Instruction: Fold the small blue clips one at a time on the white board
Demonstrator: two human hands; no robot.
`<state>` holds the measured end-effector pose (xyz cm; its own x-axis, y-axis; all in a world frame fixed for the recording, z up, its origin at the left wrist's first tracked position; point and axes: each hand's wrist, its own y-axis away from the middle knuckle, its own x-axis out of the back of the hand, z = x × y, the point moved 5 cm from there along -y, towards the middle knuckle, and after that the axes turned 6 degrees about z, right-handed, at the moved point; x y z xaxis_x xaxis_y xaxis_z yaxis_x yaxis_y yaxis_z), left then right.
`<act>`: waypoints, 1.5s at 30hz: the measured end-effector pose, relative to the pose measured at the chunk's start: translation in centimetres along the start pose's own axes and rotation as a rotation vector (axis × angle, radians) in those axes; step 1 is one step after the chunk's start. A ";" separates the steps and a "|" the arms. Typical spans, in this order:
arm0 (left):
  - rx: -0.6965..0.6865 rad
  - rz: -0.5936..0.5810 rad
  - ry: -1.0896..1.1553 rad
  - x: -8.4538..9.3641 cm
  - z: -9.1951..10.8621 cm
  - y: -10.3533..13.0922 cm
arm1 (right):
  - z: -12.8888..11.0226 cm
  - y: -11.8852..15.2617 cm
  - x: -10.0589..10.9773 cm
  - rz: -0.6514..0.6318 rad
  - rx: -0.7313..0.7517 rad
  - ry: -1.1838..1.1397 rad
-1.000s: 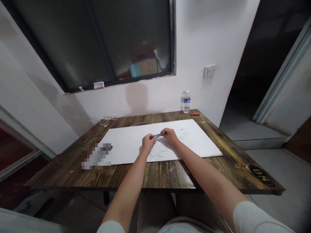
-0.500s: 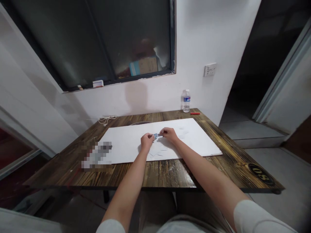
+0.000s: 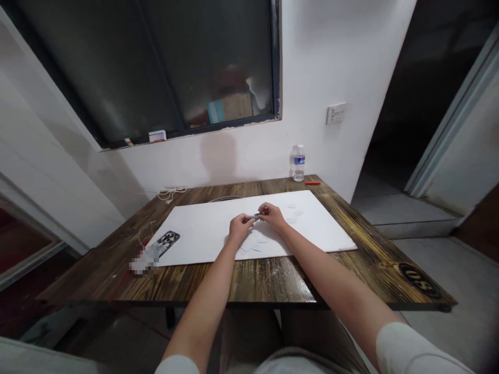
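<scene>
- a tiny thing (image 3: 256, 216), pale blue with a dark part; its fine details are too small to tell;
- it is over the middle of the white board (image 3: 202, 228) on the table (image 3: 268, 283);
- left hand (image 3: 239, 226) and right hand (image 3: 273, 216) pinch it between them, one at each side

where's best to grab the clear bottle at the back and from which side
Probably around its labelled middle, coming from the near side. The bottle stands upright, narrow enough for fingers to wrap, with the wall close behind it; the red pen-like item lies low to its right, so the front looks most open.
</scene>
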<state>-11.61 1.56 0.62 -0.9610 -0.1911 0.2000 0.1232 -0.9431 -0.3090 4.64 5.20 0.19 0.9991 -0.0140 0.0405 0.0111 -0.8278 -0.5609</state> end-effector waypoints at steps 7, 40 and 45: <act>-0.007 -0.027 0.058 0.0 0.0 -0.2 | -2.0 0.6 -0.6 -0.038 0.174 0.216; 0.169 -0.104 0.618 0.2 2.5 0.4 | -0.8 0.4 0.3 0.140 -0.249 -0.403; 0.173 -0.198 0.970 0.4 4.4 1.2 | 0.2 0.1 0.9 0.233 -0.272 -0.513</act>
<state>-10.76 -0.86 4.40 -0.7448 0.2055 -0.6349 -0.1006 -0.9751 -0.1975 5.56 5.22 0.00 0.8673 0.0041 -0.4977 -0.1527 -0.9496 -0.2739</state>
